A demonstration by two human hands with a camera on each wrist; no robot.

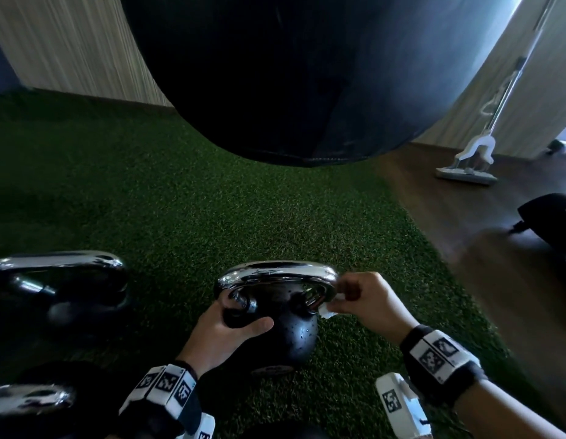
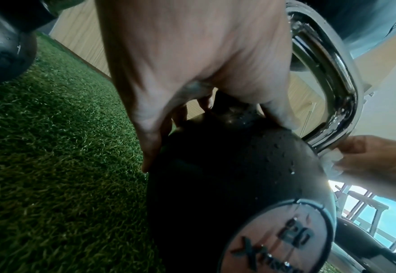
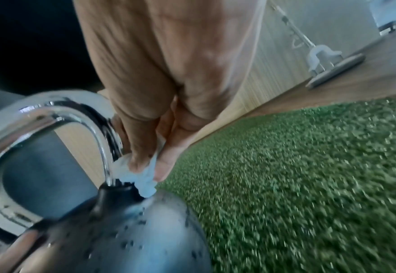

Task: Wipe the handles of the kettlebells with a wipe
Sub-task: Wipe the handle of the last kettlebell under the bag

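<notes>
A black kettlebell [image 1: 294,334] with a chrome handle [image 1: 275,270] stands on green turf, its body dotted with droplets. My left hand [image 1: 218,324] grips its shoulder below the left end of the handle, thumb across the front; in the left wrist view the left hand [image 2: 192,64] wraps over the kettlebell [image 2: 227,175]. My right hand [image 1: 341,301] pinches a crumpled white wipe [image 1: 327,312] against the right end of the handle. In the right wrist view the wipe [image 3: 140,175] is pressed where the handle [image 3: 75,114] meets the body.
Two more chrome-handled kettlebells sit at the left [image 1: 60,286] and lower left [image 1: 28,403]. A large black punching bag [image 1: 291,74] hangs just beyond. A flat mop [image 1: 465,172] leans on the wall at the right, over wooden floor, with a black object [image 1: 550,217] nearby.
</notes>
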